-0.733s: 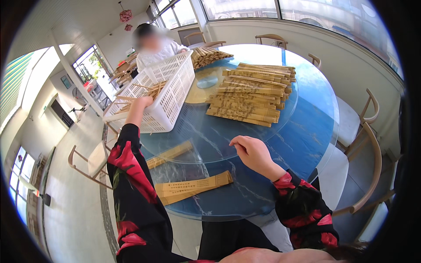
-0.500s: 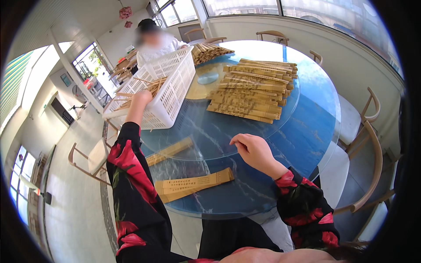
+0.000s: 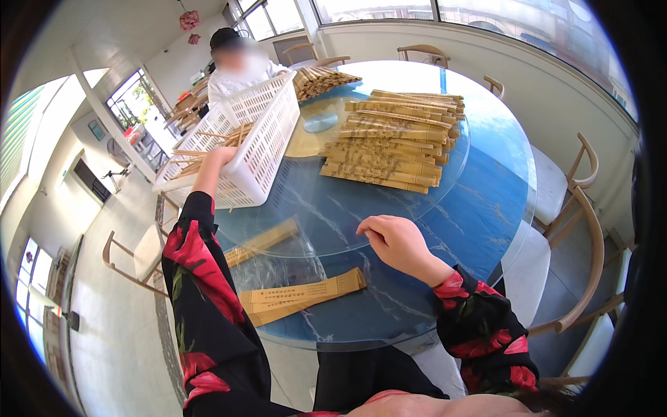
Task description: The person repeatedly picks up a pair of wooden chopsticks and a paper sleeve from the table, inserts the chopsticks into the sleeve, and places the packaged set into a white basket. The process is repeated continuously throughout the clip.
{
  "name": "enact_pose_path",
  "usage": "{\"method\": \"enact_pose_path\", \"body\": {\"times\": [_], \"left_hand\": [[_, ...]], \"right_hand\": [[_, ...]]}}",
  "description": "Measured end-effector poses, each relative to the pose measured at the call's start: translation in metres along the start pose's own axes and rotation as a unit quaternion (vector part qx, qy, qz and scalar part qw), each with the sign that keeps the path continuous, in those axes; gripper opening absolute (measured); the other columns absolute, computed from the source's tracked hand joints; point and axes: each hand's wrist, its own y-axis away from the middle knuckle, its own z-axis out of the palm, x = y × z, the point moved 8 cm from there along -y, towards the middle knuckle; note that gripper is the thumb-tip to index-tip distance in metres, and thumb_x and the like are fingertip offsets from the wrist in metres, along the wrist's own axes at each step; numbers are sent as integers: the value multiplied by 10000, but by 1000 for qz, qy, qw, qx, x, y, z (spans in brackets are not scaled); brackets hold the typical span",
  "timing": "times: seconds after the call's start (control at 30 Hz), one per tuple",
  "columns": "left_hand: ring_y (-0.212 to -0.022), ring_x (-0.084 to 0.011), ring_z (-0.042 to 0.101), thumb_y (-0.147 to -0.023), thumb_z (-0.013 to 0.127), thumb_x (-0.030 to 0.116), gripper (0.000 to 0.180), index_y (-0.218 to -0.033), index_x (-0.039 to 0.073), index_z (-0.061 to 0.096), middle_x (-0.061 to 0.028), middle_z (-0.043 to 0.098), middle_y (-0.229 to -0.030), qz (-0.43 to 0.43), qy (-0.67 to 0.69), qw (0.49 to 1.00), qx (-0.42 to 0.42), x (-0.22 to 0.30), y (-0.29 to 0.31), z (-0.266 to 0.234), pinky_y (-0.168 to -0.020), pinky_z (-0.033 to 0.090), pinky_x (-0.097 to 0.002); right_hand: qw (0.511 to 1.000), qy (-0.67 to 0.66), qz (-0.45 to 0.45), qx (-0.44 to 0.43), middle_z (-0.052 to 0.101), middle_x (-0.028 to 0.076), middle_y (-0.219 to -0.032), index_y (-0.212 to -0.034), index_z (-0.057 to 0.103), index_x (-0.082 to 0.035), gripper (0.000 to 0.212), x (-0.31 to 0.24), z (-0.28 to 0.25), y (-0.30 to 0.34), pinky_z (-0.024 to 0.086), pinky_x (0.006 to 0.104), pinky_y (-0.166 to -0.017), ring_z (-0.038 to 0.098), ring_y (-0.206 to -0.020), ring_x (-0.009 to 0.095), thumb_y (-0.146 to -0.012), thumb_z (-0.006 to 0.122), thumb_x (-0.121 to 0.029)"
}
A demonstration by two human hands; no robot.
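My left hand (image 3: 218, 160) reaches over the near end of a white slatted plastic basket (image 3: 272, 154), at the thin wooden sticks (image 3: 236, 135) inside. Its fingers are down among the sticks and hidden, so I cannot make out a grip. My right hand (image 3: 399, 243) hovers over the blue marbled table, fingers curled in and no object visible in them. Between my forearms, two long tan printed paper sleeves (image 3: 306, 292) overlap on the table. Another tan sleeve (image 3: 262, 243) lies just beyond, beside clear plastic film (image 3: 281, 270).
A large stack of tan sleeves (image 3: 385, 149) rests on the round glass turntable (image 3: 347, 236). Behind the basket is another bundle (image 3: 323, 82). A person (image 3: 236, 69) in white sits across the table. Wooden chairs (image 3: 580, 257) stand around the table's right side.
The whole view has shifted slightly. My left hand stays at the sticks in the basket, set a little lower against it. My right hand keeps nearly the same curled pose.
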Motion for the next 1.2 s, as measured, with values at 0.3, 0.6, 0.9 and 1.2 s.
{"method": "enact_pose_path", "body": {"times": [0.3, 0.6, 0.9, 1.2], "left_hand": [[-990, -227, 695, -980, 559, 365, 437, -1179, 18, 734, -131, 750, -1117, 22, 77, 996, 26, 29, 8, -24, -918, 503, -384], [-938, -287, 731, -946, 612, 402, 343, -1052, 112, 759, -162, 759, -976, 55, -298, 935, 185, 85, 31, -34, -797, 552, -421], [-945, -339, 722, -949, 626, 364, 261, -1001, 137, 745, -129, 756, -982, 94, -350, 903, 230, 94, 55, -41, -795, 561, -462], [-962, -322, 714, -938, 640, 305, 222, -1005, 111, 726, -133, 748, -1032, 54, -341, 917, 202, 52, 88, -96, -829, 560, -446]], "right_hand": [[1000, -2, -13, -14, 696, 115, -850, -974, 707, -80, 106, -11, 6, -4, 529, 424, -710, 663, -803, 347, -938, 608, -79], [1000, 8, 0, -11, 696, 119, -852, -972, 709, -75, 107, -1, 0, 0, 530, 425, -710, 665, -803, 347, -934, 609, -75], [1000, 0, -10, -12, 693, 125, -854, -984, 706, -71, 117, 4, 2, 0, 524, 431, -718, 659, -804, 352, -939, 598, -84], [1000, 3, -8, -13, 701, 126, -866, -961, 707, -75, 124, 4, 5, -4, 529, 436, -737, 664, -838, 354, -944, 588, -102]]}}
